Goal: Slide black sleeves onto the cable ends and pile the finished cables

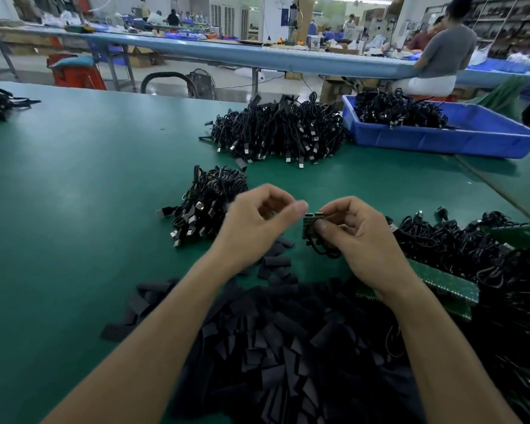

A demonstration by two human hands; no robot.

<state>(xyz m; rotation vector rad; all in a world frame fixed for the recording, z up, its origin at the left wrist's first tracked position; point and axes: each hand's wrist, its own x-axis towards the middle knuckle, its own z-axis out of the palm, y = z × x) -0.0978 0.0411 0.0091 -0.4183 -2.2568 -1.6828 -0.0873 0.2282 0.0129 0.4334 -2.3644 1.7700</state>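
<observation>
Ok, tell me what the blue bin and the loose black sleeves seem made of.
Blue bin: likely moulded plastic, smooth, slight sheen, thick rim.
Black sleeves: matte, flattened, creased tubes, probably thin flexible plastic or rubber; cannot tell which.

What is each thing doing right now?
right hand: pinching a cable end
cable end: green board bare, no sleeve yet
left hand: fingers curled, blurred, nothing plainly held
black sleeves: loose heap, unused
blue bin: partly filled with cables

No legible text, label, brand or number anywhere, near or far.
</observation>
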